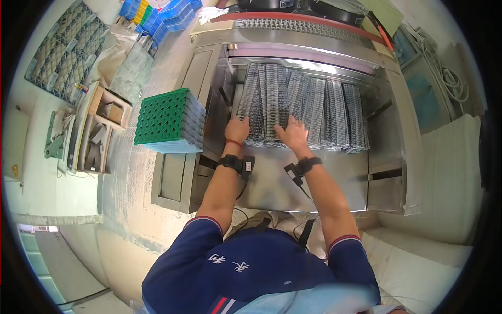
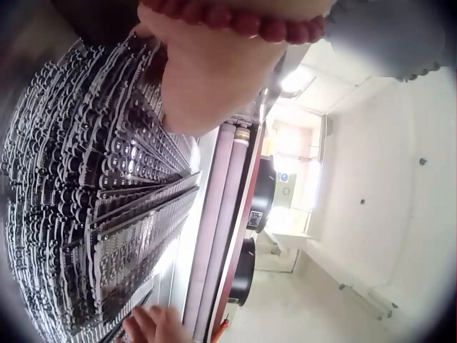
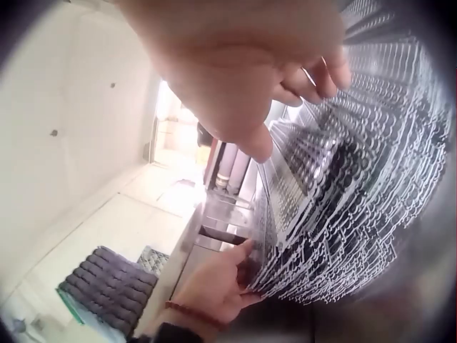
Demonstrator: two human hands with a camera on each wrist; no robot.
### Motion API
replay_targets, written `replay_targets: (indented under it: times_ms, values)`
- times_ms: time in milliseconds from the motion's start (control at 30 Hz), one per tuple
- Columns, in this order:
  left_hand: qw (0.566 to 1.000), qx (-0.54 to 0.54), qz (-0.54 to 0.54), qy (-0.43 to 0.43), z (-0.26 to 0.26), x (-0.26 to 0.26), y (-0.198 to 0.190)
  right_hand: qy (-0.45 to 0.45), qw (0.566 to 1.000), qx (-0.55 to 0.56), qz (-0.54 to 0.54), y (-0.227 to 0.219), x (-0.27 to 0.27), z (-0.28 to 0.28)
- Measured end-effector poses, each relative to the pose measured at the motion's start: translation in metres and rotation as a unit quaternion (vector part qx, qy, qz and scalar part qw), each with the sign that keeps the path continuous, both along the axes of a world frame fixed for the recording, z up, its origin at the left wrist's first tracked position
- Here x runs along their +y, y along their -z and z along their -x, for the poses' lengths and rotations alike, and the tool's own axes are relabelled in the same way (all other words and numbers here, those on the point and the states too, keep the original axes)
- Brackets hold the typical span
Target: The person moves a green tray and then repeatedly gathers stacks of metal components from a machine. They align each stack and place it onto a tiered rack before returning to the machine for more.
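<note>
Strips of silvery ridged metal (image 1: pixel 334 115), lined up side by side on shiny steel counter (image 1: pixel 272 183), probably so rows stay tidy. Right hand (image 1: pixel 294 133) over them, fingers loose, gripping nothing. Left hand (image 1: pixel 238 130) at pile's left edge, maybe steadying it; can't tell if fingers pinch.

The bare right hand (image 3: pixel 243 78), fingers slightly bent, is at a mass of silver, looped-wire metal strips (image 3: pixel 343 193); below it, the bare left hand (image 3: pixel 214 286) – thin reddish bracelet (image 3: pixel 187 314) on its wrist – touches the strips' edge; left of that, a dark, ridged, green-edged block (image 3: pixel 111 286).
</note>
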State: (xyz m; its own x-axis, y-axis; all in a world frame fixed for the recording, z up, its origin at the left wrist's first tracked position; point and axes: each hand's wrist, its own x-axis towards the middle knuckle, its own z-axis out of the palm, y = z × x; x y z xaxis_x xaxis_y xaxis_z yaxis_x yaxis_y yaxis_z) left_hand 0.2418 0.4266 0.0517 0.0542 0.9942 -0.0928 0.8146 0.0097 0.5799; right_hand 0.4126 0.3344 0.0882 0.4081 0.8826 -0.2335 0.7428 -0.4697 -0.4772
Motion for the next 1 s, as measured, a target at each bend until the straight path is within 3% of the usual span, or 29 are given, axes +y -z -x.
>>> replay_targets:
  times_ms: [100,233,367,500,600,667,700,767,867,1000]
  values:
    - [1.0,0.005,0.028,0.004,-0.007,-0.008,-0.004,0.034,0.995,-0.089,0.005,0.014,0.016,0.031]
    - [0.999,-0.025,0.035,-0.027,-0.014,-0.017,0.005,0.069,0.995,-0.069,-0.014,0.02,0.021,0.047]
    - [0.994,-0.095,0.017,-0.047,-0.013,-0.025,-0.006,0.065,0.998,-0.017,-0.018,0.017,0.02,0.047]
    - [0.988,-0.121,0.041,-0.081,-0.007,-0.021,0.012,0.081,0.995,0.034,-0.051,0.017,0.016,0.059]
    - [0.987,-0.112,-0.043,-0.11,0.002,-0.021,0.031,0.118,0.986,0.072,-0.089,0.021,0.016,0.06]
    - [0.981,-0.165,-0.004,-0.099,0.014,-0.015,0.041,0.183,0.965,0.142,-0.121,0.024,0.019,0.052]
    - [0.981,-0.166,-0.002,-0.1,0.014,-0.018,0.04,0.183,0.966,0.141,-0.119,0.031,0.021,0.045]
    - [0.987,-0.125,-0.024,-0.097,0.015,-0.021,0.033,0.168,0.95,0.243,-0.097,0.046,0.027,0.029]
    - [0.978,-0.182,-0.04,-0.09,0.022,-0.014,0.068,0.136,0.924,0.341,-0.107,0.037,0.027,0.02]
    - [0.972,-0.219,-0.014,-0.087,0.018,-0.035,0.027,0.179,0.936,0.263,-0.151,0.052,0.033,0.027]
